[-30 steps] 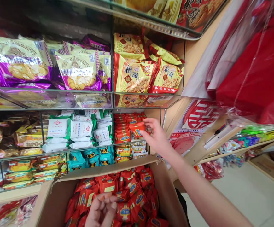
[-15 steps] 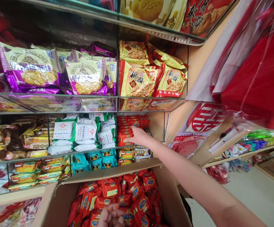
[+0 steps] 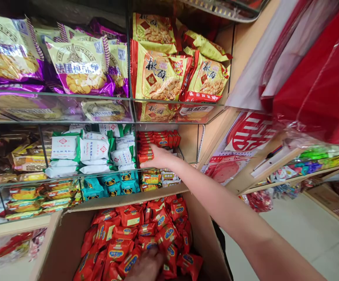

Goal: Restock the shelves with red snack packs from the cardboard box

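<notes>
My right hand (image 3: 158, 157) reaches into a shelf compartment at the centre. Its fingers are closed around the front red snack packet (image 3: 146, 156), beside a stack of similar red packets (image 3: 166, 138). Below, an open cardboard box (image 3: 207, 238) holds many red snack packets (image 3: 121, 249) with blue and gold labels. My left hand (image 3: 147, 265) dips into this box near the bottom of the view. Its fingertips are among the packets, dark and blurred, so their grip is hidden.
White-and-green packets (image 3: 94, 150) fill the compartment to the left. Teal packets (image 3: 110, 185) lie beneath them. Yellow biscuit bags (image 3: 160, 74) stand above, behind a glass shelf edge (image 3: 172, 105). Red bagged goods (image 3: 318, 86) hang at the right.
The view has moved nearer and tilted lower. My right hand has closed at the red packets on the shelf. My left hand has gone from above the box's packets down among them.
</notes>
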A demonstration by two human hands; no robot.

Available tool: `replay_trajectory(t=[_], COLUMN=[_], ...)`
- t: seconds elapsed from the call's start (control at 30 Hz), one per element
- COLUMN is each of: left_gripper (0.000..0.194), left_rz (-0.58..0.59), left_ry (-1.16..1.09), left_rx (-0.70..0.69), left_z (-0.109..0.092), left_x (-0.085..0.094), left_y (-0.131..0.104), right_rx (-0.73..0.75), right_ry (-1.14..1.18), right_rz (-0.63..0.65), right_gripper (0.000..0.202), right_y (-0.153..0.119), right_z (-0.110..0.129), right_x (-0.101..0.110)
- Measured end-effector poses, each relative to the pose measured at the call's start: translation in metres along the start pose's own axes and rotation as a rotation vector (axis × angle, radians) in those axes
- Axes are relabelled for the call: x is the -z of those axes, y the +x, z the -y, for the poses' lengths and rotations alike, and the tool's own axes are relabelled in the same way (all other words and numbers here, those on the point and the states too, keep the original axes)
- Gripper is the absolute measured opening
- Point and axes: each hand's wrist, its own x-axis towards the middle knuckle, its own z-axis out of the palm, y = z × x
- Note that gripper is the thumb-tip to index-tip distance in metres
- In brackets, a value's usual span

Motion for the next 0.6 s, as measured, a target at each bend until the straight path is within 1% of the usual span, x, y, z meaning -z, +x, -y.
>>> replay_trajectory(t=[0.03,0.1,0.13,0.17,0.2,0.23,0.27,0.3,0.33,0.37,0.4,0.43,0.5,0.53,0.6], left_gripper=[0.05,0.043,0.039,0.038,0.04,0.041,0.043,0.044,0.044,0.044,0.044,0.044,0.044,0.045,0.045], left_rz=[0.026,0.03,0.008,-0.033,-0.073,-0.105,-0.125,-0.134,-0.138,-0.14,-0.141,-0.146,-0.161,-0.171,-0.194], left_ry=[0.033,0.051,0.068,0.117,0.187,0.262,0.324,0.361,0.377,0.376,0.367,0.361,0.342,0.328,0.285], left_rx=[-0.022,-0.051,-0.057,-0.055,-0.05,-0.044,-0.038,-0.033,-0.029,-0.025,-0.023,-0.018,-0.008,-0.004,0.001], left_z=[0.002,0.004,0.005,0.005,0.006,0.006,0.007,0.009,0.01,0.012,0.014,0.016,0.021,0.023,0.027], left_x=[0.003,0.015,0.022,0.03,0.037,0.043,0.046,0.047,0.047,0.045,0.042,0.039,0.036,0.035,0.037], left_y=[-0.003,-0.009,-0.01,-0.01,-0.009,-0.006,-0.002,0.002,0.007,0.01,0.013,0.015,0.016,0.016,0.015], right_rx=[0.042,0.186,0.272,0.348,0.378,0.372,0.337,0.292,0.262,0.244,0.229,0.22,0.186,0.158,0.116], right_ry=[0.017,0.077,0.12,0.167,0.208,0.215,0.18,0.137,0.085,0.026,-0.032,-0.088,-0.169,-0.188,-0.191], right_rz=[-0.107,-0.363,-0.454,-0.458,-0.375,-0.276,-0.156,-0.062,0.028,0.092,0.128,0.142,0.122,0.114,0.121], right_gripper=[0.074,0.05,0.036,0.025,0.019,0.018,0.017,0.016,0.019,0.026,0.035,0.044,0.055,0.055,0.043], right_y=[-0.014,-0.05,-0.07,-0.09,-0.107,-0.121,-0.131,-0.138,-0.142,-0.144,-0.144,-0.144,-0.142,-0.141,-0.139], right_z=[-0.002,-0.007,-0.011,-0.015,-0.021,-0.028,-0.035,-0.042,-0.049,-0.055,-0.06,-0.063,-0.065,-0.065,-0.064], right_x=[0.001,-0.005,-0.014,-0.028,-0.046,-0.066,-0.089,-0.112,-0.133,-0.152,-0.168,-0.179,-0.193,-0.195,-0.194])
